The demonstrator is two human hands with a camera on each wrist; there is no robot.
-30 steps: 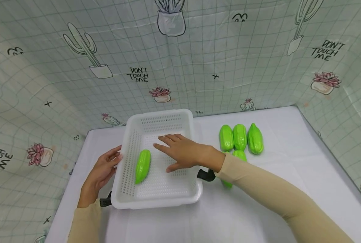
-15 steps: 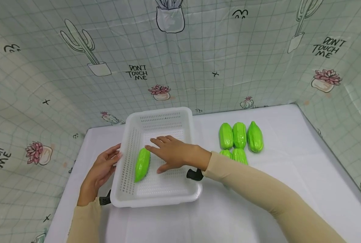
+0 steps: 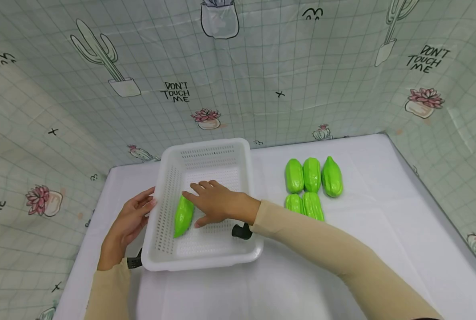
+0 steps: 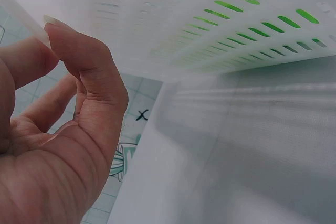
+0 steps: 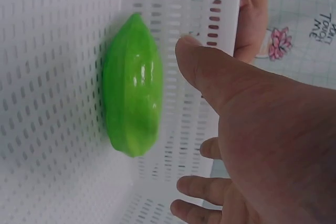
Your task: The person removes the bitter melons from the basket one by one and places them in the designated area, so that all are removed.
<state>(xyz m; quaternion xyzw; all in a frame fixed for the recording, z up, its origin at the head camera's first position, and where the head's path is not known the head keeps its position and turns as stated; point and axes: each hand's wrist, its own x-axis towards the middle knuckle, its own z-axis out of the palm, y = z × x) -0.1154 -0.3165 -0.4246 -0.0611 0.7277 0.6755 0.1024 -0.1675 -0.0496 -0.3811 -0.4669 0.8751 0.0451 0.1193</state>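
Observation:
A white perforated plastic basket (image 3: 206, 262) stands on the table, with one glossy green ribbed fruit (image 3: 183, 217), like a star fruit, lying near its left side. My left hand (image 3: 131, 220) pinches the basket's left rim between thumb and fingers, close up in the left wrist view. Over the inside of the basket hangs my right hand (image 3: 215, 202), its fingers spread and holding nothing. In the right wrist view the star fruit (image 5: 134, 87) lies whole, apart from the right thumb. Its upper end is partly covered by the right fingers in the head view.
Several more green star fruits (image 3: 312, 174) lie in two rows on the white cloth right of the basket; the right sleeve (image 3: 302, 235) covers part of the nearer ones. A patterned curtain (image 3: 254, 58) closes off the back and sides of the table (image 3: 382, 200).
My right hand has moved left inside the basket, toward the star fruit. The left hand has stayed at the rim, and the head view has shifted slightly.

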